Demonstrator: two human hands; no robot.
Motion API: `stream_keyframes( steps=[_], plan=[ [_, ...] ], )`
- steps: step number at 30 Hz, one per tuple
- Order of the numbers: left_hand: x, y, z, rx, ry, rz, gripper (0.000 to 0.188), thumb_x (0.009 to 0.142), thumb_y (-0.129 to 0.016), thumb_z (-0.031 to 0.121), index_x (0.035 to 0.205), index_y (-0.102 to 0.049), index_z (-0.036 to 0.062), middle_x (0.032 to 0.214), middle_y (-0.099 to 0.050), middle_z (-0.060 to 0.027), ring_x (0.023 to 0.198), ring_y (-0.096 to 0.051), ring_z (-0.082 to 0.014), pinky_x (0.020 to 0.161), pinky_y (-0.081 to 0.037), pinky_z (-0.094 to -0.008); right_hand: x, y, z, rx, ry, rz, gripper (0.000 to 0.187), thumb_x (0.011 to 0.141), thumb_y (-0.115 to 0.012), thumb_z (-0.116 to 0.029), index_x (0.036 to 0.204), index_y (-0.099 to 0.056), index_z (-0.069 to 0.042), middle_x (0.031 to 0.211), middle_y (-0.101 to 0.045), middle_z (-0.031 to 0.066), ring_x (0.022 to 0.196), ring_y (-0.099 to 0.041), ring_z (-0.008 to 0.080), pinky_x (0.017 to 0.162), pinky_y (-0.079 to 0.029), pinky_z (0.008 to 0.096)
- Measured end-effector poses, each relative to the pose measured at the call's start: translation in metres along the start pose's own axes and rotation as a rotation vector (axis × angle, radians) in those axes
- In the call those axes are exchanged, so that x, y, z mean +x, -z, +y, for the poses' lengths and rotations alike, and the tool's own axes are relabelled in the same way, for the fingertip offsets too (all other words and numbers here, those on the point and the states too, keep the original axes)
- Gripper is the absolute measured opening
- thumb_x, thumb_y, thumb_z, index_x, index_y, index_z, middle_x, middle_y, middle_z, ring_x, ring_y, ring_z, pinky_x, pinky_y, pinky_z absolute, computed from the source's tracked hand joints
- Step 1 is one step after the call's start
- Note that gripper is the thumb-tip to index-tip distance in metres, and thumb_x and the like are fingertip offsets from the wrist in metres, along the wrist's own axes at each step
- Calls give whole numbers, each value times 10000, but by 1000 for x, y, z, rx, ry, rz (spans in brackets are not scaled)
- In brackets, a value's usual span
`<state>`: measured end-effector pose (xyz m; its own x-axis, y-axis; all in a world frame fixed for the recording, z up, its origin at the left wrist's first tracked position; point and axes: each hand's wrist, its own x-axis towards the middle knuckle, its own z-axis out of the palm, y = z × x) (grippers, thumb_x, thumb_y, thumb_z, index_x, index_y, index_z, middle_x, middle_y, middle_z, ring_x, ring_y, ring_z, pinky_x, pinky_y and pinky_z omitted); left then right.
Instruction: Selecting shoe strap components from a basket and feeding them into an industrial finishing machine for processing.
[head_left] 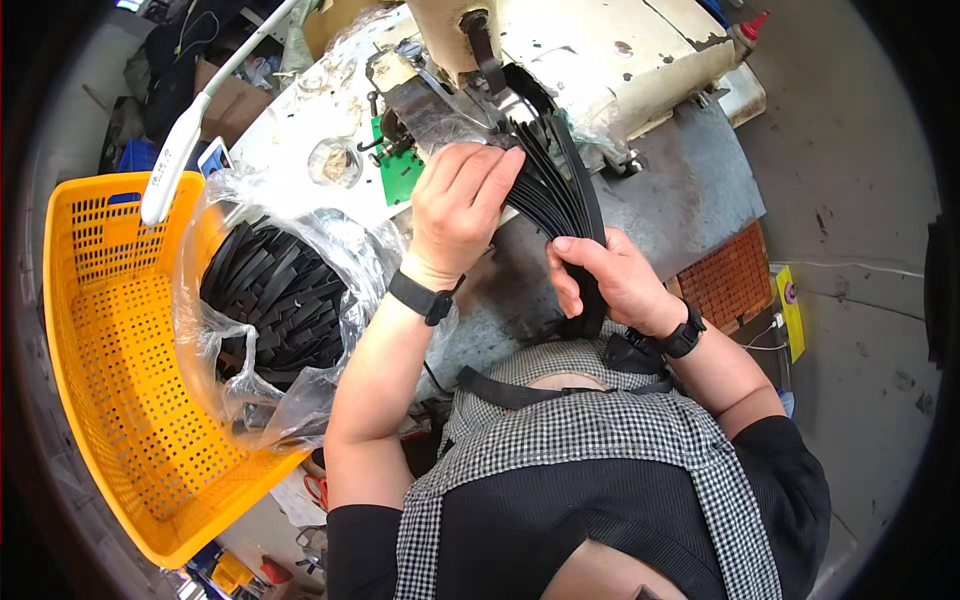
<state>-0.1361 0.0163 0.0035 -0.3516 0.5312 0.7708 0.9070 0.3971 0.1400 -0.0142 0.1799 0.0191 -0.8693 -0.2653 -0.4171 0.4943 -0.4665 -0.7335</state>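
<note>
A fanned bundle of long, flat black straps (560, 195) curves from the worn cream machine (640, 50) down to my lap. My right hand (612, 275) grips the bundle at its middle, thumb on top and fingers behind. At the upper left end of the straps, beside the machine's working head, my left hand (455, 205) is closed with its fingertips on the straps' edge. What exactly lies under those fingers is hidden. A shiny metal plate (435, 115) sits just beyond the left hand.
A clear plastic bag (375, 265) full of black strap pieces (275, 300) leans in a yellow basket (85, 400) at the left. A white lamp arm (180, 145) hangs over the basket. A small round dish (335, 163) and a green plate (400, 178) lie on the table.
</note>
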Motion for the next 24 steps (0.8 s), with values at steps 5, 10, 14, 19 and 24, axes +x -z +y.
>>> stream_keyframes(
  steps=[5, 10, 14, 19, 24],
  plan=[
    [0, -1, 0, 17, 7, 22, 312, 641, -622, 37, 951, -658, 53, 851, -616, -52, 791, -599, -232, 713, -509, -356, 0, 1, 1, -19, 23, -34, 256, 957, -503, -233, 833, -535, -12, 584, -527, 44, 470, -511, 142, 490, -453, 274],
    [-1, -1, 0, 15, -4, 32, 278, 644, -627, 54, 920, -657, 61, 851, -615, -49, 794, -600, -229, 712, -509, -353, 0, 2, 1, -15, 6, -33, 257, 956, -503, -235, 836, -533, -10, 582, -525, 48, 465, -507, 145, 490, -450, 277],
    [-1, 1, 0, -18, -3, 28, 367, 544, -582, -38, 895, -667, 26, 840, -622, -73, 791, -599, -259, 676, -489, -354, 0, 1, 2, 11, 2, -31, 257, 955, -497, -241, 842, -528, -13, 576, -519, 49, 456, -496, 150, 491, -445, 290],
    [-3, 4, 3, -19, 9, 4, 371, 521, -602, -28, 882, -666, 28, 841, -619, -70, 795, -599, -257, 675, -489, -354, 0, 3, 1, 91, 12, -40, 263, 961, -472, -251, 844, -519, -19, 571, -507, 47, 454, -482, 152, 494, -434, 302],
    [-4, 4, 4, 11, 40, 27, 396, 508, -609, -34, 893, -673, 36, 827, -624, -62, 793, -599, -252, 685, -491, -352, 3, 1, 0, 139, 29, -46, 271, 965, -459, -261, 841, -517, -28, 571, -502, 44, 454, -474, 149, 497, -428, 298]
  ],
)
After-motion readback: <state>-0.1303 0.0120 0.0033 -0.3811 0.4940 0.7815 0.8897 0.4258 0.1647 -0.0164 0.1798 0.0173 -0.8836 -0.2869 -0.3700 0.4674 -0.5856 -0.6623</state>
